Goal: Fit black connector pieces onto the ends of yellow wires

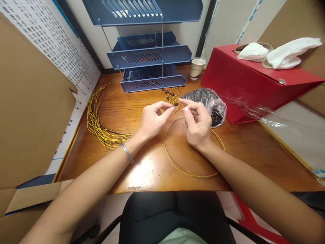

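My left hand (155, 118) is closed in a pinch, with a small black connector piece (175, 105) at its thumb and fingertip. Just to its right, my right hand (198, 122) pinches a thin yellow wire (165, 145), whose tip shows between thumb and finger. A wide loop of that wire, paired with a dark strand, lies on the table under the right hand. Behind the fingertips sits a small bunch of yellow wires with black ends (171, 96). A clear plastic bag of small black parts (216, 117) lies close beyond the right hand, partly hidden by it.
A large coil of yellow and black wires (94, 118) rests on the left of the wooden table (147, 169). Blue tiered trays (152, 83) and a paper cup (197, 68) stand at the back. A red box (243, 84) with white tissues is at right; cardboard (30, 101) borders the left.
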`<state>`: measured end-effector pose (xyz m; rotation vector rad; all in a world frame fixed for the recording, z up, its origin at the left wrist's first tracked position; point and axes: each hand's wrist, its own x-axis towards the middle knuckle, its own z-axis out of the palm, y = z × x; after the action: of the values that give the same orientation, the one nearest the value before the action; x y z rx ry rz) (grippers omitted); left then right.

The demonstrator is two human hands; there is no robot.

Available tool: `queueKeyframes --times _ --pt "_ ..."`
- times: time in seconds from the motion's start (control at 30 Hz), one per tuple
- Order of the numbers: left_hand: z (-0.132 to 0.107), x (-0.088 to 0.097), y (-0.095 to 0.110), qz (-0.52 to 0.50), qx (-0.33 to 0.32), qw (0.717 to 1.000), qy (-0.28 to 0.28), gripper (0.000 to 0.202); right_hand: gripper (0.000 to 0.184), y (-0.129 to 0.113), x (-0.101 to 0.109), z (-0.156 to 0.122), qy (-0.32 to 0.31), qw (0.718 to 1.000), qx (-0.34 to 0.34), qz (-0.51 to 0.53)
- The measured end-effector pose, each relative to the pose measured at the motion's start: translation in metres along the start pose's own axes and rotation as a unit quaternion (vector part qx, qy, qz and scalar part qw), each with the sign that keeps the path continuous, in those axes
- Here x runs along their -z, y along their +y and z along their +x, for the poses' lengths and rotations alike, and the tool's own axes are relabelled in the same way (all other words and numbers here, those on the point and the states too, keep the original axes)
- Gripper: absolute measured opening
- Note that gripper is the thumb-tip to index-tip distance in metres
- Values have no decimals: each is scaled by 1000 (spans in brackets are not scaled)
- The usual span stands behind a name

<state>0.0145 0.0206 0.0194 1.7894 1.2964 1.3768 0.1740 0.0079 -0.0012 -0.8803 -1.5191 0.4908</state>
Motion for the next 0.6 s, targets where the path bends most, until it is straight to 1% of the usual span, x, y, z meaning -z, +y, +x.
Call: queueKeyframes --times 0.03,0.1,0.23,0.4,0.5,0.6 --pt "-4 -2 -3 -3 4 1000 20 22 17 1 -1 -1 0 1000 -9 8" --pt "-10 -6 -8 -5 8 999 33 22 18 3 -3 -2 0 1000 -12 23" --pt "-13 -10 -13 -23 15 1000 15 22 19 7 -7 -2 -35 998 -7 45" --pt "-13 -11 -18 -34 24 999 4 20 19 12 -9 -3 -71 995 -8 70" --pt "-12 -11 -21 -80 15 997 -10 21 19 14 -10 -5 -91 993 -19 76" --pt "-11 -12 -21 -157 35 987 -18 26 19 14 -9 -5 -95 992 -33 71"
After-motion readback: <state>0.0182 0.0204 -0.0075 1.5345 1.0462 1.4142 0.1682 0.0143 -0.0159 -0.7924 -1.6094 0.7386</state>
